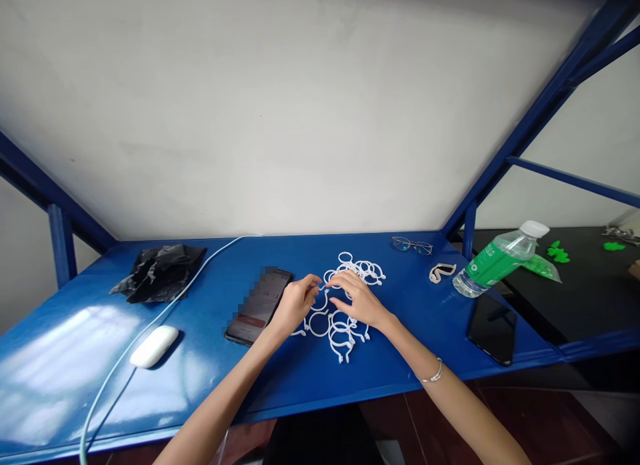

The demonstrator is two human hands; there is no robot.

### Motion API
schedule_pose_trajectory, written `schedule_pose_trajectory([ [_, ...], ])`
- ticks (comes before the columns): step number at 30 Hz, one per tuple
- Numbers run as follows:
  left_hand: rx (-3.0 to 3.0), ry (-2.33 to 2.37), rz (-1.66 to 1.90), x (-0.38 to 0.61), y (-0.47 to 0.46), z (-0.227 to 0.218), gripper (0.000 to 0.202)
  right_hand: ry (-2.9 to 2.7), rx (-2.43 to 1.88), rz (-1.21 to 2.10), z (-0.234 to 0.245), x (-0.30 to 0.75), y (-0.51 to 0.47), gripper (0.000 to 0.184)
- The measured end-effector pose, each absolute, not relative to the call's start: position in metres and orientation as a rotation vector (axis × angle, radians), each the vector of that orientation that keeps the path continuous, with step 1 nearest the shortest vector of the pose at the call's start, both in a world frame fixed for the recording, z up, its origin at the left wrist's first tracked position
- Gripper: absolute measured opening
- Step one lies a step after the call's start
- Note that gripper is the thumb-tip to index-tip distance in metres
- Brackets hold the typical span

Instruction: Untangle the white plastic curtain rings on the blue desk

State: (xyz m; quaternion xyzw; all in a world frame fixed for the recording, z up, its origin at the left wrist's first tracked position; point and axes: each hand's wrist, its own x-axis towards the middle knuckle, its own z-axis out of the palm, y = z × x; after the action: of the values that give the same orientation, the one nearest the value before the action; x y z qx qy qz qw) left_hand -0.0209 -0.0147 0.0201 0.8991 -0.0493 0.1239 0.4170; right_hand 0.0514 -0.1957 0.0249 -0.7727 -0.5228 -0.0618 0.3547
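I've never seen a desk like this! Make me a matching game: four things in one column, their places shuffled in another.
Things
1. White plastic rings
2. Clear plastic bottle with green label
3. Crumpled black plastic bag
4. Thin-framed eyeglasses

Places
A. Right of centre, near the pale wall
B. Clustered about the left hand and right hand
C. Back left of the blue table
D. Right side, next to a glossy black phone

Right pairs: 1-B, 2-D, 3-C, 4-A
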Motion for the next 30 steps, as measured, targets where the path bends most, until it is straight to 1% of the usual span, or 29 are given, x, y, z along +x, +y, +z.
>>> schedule_pose_trajectory([
  [4, 2.167, -0.168, 0.304, -0.023, -0.017, 0.023, 0.017, -1.316, -1.926, -0.073, 0.023, 0.051, -0.196, 0.021],
  [11, 2.086, -0.201, 0.314, -0.025, -0.019, 0.024, 0.024, -1.247, -1.835, -0.055, 0.022, 0.051, -0.194, 0.015],
  [14, 2.170, -0.178, 0.372, -0.027, -0.020, 0.028, 0.031, -1.150, -1.805, -0.127, 0.024, 0.050, -0.194, 0.015],
  [18, 2.278, -0.240, 0.419, -0.028, -0.020, 0.030, 0.047, -1.047, -1.794, -0.201, 0.029, 0.050, -0.196, 0.016],
  [30, 2.227, -0.218, 0.462, -0.029, -0.021, 0.032, 0.044, -0.957, -1.732, -0.043, 0.031, 0.046, -0.197, 0.018],
])
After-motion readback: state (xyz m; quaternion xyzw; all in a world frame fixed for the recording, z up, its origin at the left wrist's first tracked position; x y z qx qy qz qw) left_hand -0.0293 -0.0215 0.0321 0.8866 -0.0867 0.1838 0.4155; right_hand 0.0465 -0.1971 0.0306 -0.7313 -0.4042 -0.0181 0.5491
